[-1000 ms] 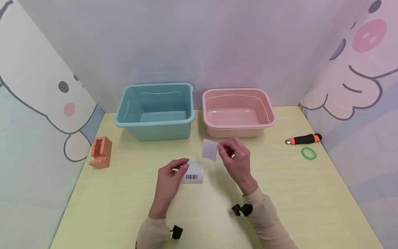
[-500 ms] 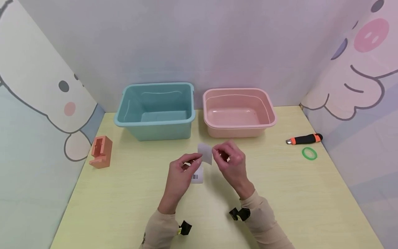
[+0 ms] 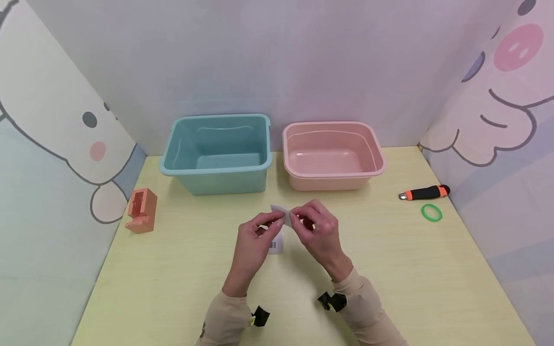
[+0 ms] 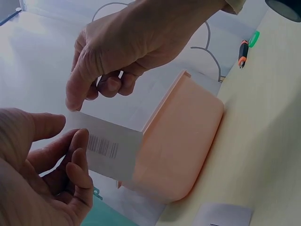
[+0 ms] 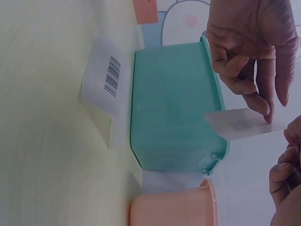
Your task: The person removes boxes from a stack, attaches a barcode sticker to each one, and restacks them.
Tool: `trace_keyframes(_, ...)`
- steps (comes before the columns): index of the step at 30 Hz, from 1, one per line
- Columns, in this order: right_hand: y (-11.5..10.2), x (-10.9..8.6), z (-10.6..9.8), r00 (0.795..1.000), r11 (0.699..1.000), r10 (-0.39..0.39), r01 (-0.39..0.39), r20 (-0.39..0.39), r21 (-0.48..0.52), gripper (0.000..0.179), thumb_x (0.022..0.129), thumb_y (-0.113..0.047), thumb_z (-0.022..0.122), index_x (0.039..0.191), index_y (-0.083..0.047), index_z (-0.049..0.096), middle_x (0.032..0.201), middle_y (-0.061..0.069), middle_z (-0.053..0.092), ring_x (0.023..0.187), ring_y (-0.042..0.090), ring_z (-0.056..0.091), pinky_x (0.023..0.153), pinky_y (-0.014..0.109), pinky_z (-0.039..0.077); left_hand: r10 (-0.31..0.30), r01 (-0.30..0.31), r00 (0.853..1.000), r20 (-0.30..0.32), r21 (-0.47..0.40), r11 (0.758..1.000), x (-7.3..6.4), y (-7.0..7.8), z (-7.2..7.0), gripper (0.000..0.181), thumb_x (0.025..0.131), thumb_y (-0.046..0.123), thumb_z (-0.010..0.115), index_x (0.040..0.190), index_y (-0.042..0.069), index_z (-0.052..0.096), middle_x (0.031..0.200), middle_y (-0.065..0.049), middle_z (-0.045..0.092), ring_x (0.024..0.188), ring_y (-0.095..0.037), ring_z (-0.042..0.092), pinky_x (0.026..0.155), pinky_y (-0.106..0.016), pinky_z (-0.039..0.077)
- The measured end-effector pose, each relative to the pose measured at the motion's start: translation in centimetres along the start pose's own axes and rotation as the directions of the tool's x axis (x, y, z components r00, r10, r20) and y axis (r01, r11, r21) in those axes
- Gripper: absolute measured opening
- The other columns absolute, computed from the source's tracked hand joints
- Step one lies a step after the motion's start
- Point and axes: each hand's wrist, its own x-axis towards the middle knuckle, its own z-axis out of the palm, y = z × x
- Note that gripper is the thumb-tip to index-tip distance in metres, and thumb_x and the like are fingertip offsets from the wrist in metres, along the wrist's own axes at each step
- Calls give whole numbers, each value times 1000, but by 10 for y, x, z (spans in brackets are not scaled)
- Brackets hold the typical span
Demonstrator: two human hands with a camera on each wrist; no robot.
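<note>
In the head view my right hand [image 3: 318, 233] pinches one edge of a small white barcode label [image 4: 113, 146] between thumb and forefinger. My left hand [image 3: 256, 242] meets the label from the other side. The left wrist view has the left fingertips [image 4: 81, 139] overlapping the label's printed face, with the thumb held apart from them. Below the hands, a second white barcode label [image 5: 106, 77] lies on the table, its sheet bent up; the left hand partly covers it in the head view.
Behind the hands stand a teal bin [image 3: 229, 182] and a pink bin [image 3: 329, 184]. A coral tape dispenser [image 3: 147, 214] is at the left. To the right lie an orange-and-black utility knife [image 3: 424, 193] and a green tape ring [image 3: 431, 213].
My left hand has moved right and up from the table label to the held label. The right hand has shifted slightly left and down, and the label has turned in its pinch.
</note>
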Motion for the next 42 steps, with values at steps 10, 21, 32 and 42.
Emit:
trace_keyframes(10, -1, 0, 2, 995, 997, -70, 71, 70, -12, 12, 81, 8, 80, 87, -2, 79, 81, 4, 61, 56, 12, 49, 49, 21, 42, 13, -14, 1000, -12, -29, 999, -2, 2, -2, 20, 102, 20, 73, 118, 13, 80, 109, -3, 78, 90, -23, 61, 71, -24, 48)
trace_keyframes(21, -2, 0, 2, 983, 992, -110, 117, 145, -37, 13, 80, 7, 82, 89, -2, 79, 85, 4, 62, 58, 8, 47, 52, 16, 40, 30, -31, 999, -18, -40, 999, -2, 2, -3, 19, 103, 19, 72, 117, 9, 80, 109, -4, 78, 94, -22, 65, 72, -24, 50)
trace_keyframes(32, -3, -1, 3, 971, 982, -144, 164, 191, -95, 13, 80, 3, 85, 91, -3, 81, 86, 4, 63, 61, 11, 58, 55, 18, 49, -6, 3, 999, -52, -58, 998, -1, -1, -4, 17, 102, 23, 73, 109, 10, 83, 101, -4, 78, 91, -27, 64, 70, -25, 48)
trace_keyframes(42, -5, 0, 4, 960, 971, -186, 212, 207, -114, 17, 78, 1, 87, 94, -2, 82, 87, 4, 64, 65, 12, 66, 60, 22, 56, -27, 20, 995, -94, -78, 997, -1, -1, -5, 15, 99, 22, 77, 104, 10, 84, 97, -5, 78, 74, -20, 58, 64, -25, 44)
